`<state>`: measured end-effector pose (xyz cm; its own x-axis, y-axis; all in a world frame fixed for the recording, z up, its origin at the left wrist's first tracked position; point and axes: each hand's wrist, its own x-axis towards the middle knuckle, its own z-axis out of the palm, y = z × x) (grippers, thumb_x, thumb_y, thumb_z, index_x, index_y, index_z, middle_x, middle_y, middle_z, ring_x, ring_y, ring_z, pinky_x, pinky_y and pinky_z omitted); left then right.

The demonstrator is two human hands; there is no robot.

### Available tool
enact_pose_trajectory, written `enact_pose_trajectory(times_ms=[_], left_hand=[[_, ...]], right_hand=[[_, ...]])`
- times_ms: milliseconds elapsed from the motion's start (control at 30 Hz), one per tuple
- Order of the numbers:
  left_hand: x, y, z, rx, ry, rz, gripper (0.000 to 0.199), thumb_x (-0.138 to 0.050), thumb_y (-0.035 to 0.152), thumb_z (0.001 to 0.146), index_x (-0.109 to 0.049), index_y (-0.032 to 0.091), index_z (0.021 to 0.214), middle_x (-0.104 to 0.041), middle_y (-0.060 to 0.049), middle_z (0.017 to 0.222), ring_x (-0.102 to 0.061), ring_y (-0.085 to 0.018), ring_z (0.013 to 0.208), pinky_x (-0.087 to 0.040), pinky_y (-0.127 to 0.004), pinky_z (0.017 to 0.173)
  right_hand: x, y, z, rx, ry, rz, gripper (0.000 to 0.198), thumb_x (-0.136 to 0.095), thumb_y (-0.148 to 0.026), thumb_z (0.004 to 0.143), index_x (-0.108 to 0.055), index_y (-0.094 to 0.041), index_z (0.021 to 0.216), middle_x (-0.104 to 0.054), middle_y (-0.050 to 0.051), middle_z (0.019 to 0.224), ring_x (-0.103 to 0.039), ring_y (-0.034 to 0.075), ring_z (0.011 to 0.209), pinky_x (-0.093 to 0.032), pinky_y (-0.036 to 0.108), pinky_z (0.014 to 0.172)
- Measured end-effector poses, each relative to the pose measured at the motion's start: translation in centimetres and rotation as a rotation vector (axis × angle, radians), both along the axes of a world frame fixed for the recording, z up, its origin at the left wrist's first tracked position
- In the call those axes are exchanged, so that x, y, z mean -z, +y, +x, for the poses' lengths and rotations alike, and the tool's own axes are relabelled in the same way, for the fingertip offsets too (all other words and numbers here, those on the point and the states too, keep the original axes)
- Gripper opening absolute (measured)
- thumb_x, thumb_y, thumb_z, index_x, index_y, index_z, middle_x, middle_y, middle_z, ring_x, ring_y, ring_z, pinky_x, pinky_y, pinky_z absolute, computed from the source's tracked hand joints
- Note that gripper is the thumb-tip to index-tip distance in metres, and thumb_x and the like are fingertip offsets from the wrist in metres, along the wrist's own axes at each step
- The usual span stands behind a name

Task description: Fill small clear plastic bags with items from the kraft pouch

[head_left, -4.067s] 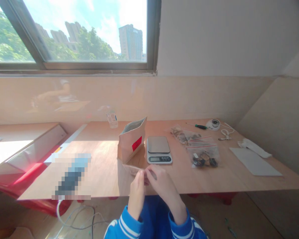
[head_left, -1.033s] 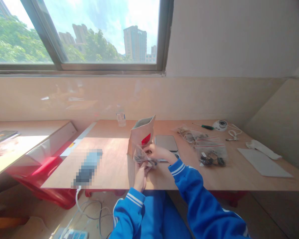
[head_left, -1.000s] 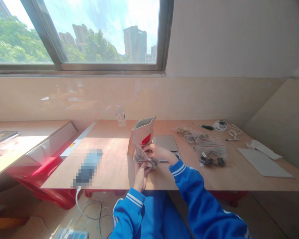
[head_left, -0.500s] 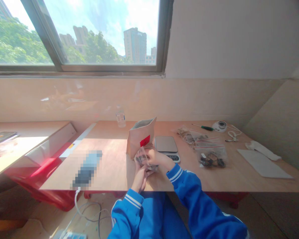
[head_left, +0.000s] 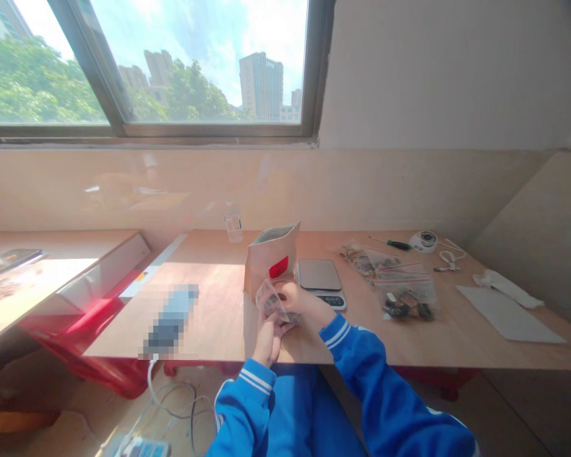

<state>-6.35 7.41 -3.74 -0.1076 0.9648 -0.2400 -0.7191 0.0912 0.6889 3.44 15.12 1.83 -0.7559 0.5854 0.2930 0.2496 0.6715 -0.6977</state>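
Between my hands, just in front of a standing kraft paper bag (head_left: pixel 261 270), is a clear plastic bag (head_left: pixel 268 297) with dark pieces inside. My left hand (head_left: pixel 269 336) grips it from below, fingers closed on the plastic. From the right, my right hand (head_left: pixel 297 299) is closed on the plastic bag's upper right part; its fingertips are partly hidden. The paper bag has a red label (head_left: pixel 279 267) and its top gapes open. Just right of it lies a kitchen scale (head_left: pixel 320 275) with a small display.
Zip bags of dark pieces (head_left: pixel 408 303) and of brownish pieces (head_left: pixel 361 259) lie right of the scale. Further back are a screwdriver (head_left: pixel 398 245) and a white dome camera (head_left: pixel 424 241). A water bottle (head_left: pixel 234 222) stands behind; a blurred-out phone-like object (head_left: pixel 174 320) lies left.
The view has shifted slightly. My hands stay on the plastic bag, whose upper part has opened out a little to the left.
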Motion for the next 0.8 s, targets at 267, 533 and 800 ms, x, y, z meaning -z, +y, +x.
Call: enact_pose_trajectory(times_ms=[267, 533, 800], left_hand=[[-0.5, -0.2, -0.1, 0.001, -0.022, 0.001, 0.067, -0.066, 0.015, 0.069, -0.041, 0.027, 0.13, -0.065, -0.007, 0.105, -0.067, -0.023, 0.082, -0.055, -0.044, 0.077], [-0.1, -0.1, -0.2, 0.01, -0.048, -0.005, 0.07, -0.066, 0.013, 0.068, -0.04, 0.032, 0.131, -0.065, -0.006, 0.114, -0.068, -0.022, 0.087, -0.056, -0.042, 0.074], [-0.2, -0.2, -0.2, 0.026, -0.03, 0.003, 0.068, -0.064, 0.011, 0.068, -0.04, 0.027, 0.131, -0.069, -0.006, 0.098, -0.069, -0.022, 0.083, -0.056, -0.039, 0.073]], right_hand=[[-2.9, -0.2, 2.1, 0.115, 0.088, -0.119, 0.023, -0.058, -0.012, 0.08, -0.068, -0.017, 0.099, -0.069, 0.007, 0.102, -0.064, 0.019, 0.091, -0.049, 0.03, 0.083], [-6.2, 0.8, 3.4, 0.215, 0.365, -0.215, 0.022, -0.06, -0.025, 0.08, -0.066, -0.017, 0.099, -0.068, 0.007, 0.102, -0.062, 0.017, 0.091, -0.05, 0.03, 0.08], [-13.0, 5.7, 0.0, 0.345, 0.75, 0.118, 0.021, -0.059, -0.03, 0.083, -0.061, -0.02, 0.101, -0.065, 0.004, 0.101, -0.061, 0.015, 0.089, -0.049, 0.029, 0.084]])
